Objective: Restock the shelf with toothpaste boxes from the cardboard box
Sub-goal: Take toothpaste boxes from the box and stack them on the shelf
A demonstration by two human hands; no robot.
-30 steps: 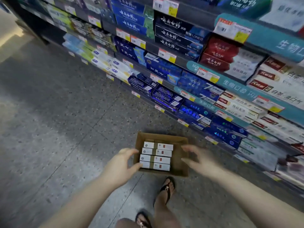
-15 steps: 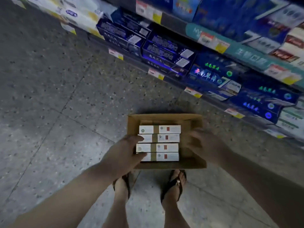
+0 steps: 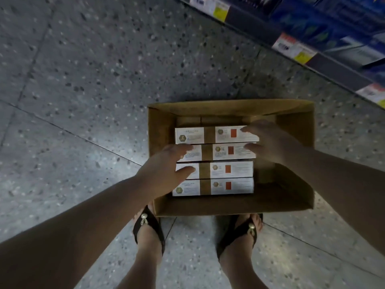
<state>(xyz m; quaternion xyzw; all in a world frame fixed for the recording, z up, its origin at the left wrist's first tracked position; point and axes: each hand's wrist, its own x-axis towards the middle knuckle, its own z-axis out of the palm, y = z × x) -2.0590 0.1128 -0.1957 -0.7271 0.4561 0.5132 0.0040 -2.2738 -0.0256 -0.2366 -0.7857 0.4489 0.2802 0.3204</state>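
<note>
Shelf (image 3: pixel 333 66): stood upper right, apart from the stock.
Cardboard box (image 3: pixel 295 130): sat on the floor (image 3: pixel 83 80).
Toothpaste boxes (image 3: pixel 216 170): four lay side by side inside; pickup seemed in hand, and next probably needed a squeeze on both ends.
Left hand (image 3: pixel 164 170): open, fingers spread over the left ends, gripping nothing.
Right hand (image 3: pixel 268 140): open, fingers straight at the right ends, gripping nothing.

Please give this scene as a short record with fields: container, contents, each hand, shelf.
container: cardboard box, open, on the floor
contents: four toothpaste boxes visible, lying side by side
left hand: fingers spread over left ends of the middle two; gripping nothing
right hand: fingers spread over right ends of the far two; gripping nothing
shelf: upper right, price tags on its edge
</note>
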